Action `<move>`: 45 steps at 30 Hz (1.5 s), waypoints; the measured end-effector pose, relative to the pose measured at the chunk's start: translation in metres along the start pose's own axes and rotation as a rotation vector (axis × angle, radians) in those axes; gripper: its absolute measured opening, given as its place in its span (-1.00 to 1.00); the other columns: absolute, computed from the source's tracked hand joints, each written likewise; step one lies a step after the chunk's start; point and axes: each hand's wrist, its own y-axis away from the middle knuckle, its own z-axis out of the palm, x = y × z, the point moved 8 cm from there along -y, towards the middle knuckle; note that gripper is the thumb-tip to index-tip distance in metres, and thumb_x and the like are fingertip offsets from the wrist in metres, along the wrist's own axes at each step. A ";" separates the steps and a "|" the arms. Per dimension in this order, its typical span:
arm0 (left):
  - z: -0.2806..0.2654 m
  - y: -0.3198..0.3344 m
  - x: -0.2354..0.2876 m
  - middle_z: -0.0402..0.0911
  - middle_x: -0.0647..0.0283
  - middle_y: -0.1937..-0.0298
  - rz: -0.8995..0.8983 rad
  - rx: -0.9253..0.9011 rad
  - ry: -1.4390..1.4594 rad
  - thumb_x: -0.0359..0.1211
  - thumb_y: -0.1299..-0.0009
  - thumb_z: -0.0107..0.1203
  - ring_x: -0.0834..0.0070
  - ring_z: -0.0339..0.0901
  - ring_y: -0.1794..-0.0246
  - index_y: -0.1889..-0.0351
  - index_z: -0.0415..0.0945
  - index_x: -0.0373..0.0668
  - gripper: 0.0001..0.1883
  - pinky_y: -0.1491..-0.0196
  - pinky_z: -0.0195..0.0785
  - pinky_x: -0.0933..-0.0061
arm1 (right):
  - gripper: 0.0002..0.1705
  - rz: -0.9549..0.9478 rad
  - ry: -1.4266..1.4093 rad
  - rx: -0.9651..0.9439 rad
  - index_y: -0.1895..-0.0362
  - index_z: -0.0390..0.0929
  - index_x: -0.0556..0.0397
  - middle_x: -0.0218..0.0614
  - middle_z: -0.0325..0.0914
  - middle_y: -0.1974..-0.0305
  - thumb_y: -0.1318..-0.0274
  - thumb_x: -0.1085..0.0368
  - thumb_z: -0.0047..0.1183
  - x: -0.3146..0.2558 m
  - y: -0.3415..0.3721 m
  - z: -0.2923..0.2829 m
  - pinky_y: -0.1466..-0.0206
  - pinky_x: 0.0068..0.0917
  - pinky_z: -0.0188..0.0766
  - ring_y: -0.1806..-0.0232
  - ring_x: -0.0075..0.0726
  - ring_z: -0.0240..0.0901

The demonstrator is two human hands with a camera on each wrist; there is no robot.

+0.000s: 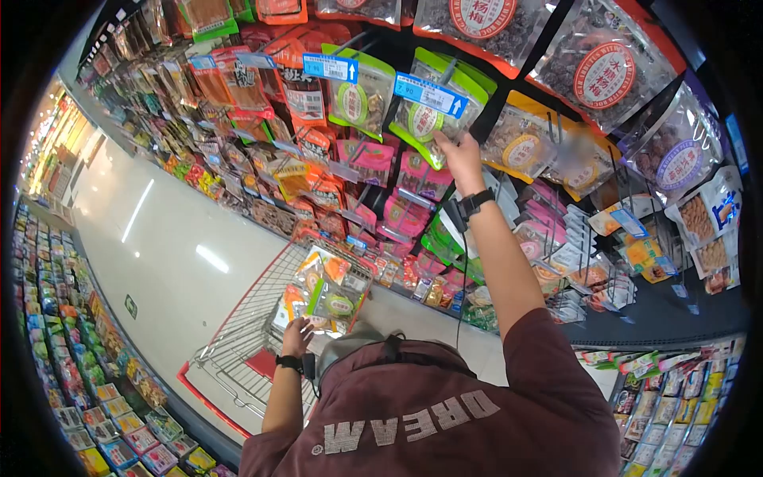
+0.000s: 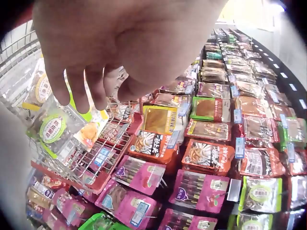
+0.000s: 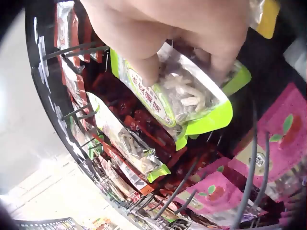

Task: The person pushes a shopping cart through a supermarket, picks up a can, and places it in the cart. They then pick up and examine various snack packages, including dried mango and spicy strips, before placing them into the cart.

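My right hand [image 1: 462,163] reaches up to the rack and pinches the lower part of a clear snack bag with bright green edges [image 1: 420,119]. In the right wrist view, the thumb lies on the bag's front and the fingers go behind it; pale dried pieces show through the bag [image 3: 187,98]. A price tag [image 1: 431,95] covers part of its top. My left hand [image 1: 296,338] is low over the shopping cart [image 1: 238,338], its fingers loosely extended. In the left wrist view, its fingertips overlap the edge of a similar green-edged bag [image 2: 53,129] lying in the cart.
Metal hooks [image 3: 252,167] stick out among the hanging bags. A matching green-edged bag [image 1: 362,99] hangs to the left, yellow-edged bags [image 1: 517,139] to the right. Pink packs [image 1: 405,211] hang below. Across the tiled aisle [image 1: 175,238] stands another stocked shelf [image 1: 60,350].
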 end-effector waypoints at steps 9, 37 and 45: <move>0.083 0.067 0.107 0.60 0.27 -0.06 0.300 -0.098 -0.113 -0.22 -0.58 0.04 0.45 0.56 -0.05 -0.09 0.45 -0.12 -0.76 -0.10 0.46 0.34 | -0.61 0.118 -0.357 -0.086 -0.20 0.55 0.16 -0.41 0.66 -0.06 -0.40 0.25 0.20 -0.069 0.068 -0.006 -0.13 -0.49 0.44 -0.02 -0.55 0.54; 0.321 0.268 0.205 0.71 0.23 0.03 0.629 -0.443 -0.129 -0.35 -0.51 0.25 0.49 0.68 0.07 -0.20 0.50 -0.33 -0.62 0.06 0.60 0.46 | -0.43 -0.399 0.371 -0.361 -0.26 0.49 0.16 0.02 0.41 -0.23 -0.14 0.38 0.26 -0.133 0.244 0.022 -0.34 -0.12 0.37 -0.29 0.14 0.39; 0.322 0.286 0.203 0.61 0.10 -0.20 0.532 -0.527 -0.261 -0.38 -0.50 0.25 0.40 0.64 -0.09 -0.40 0.27 -0.29 -0.43 -0.12 0.57 0.31 | -0.56 0.487 -0.480 -0.676 -0.16 0.55 0.24 -0.40 0.67 0.00 -0.32 0.24 0.29 -0.067 0.261 0.029 -0.03 -0.48 0.53 0.06 -0.50 0.61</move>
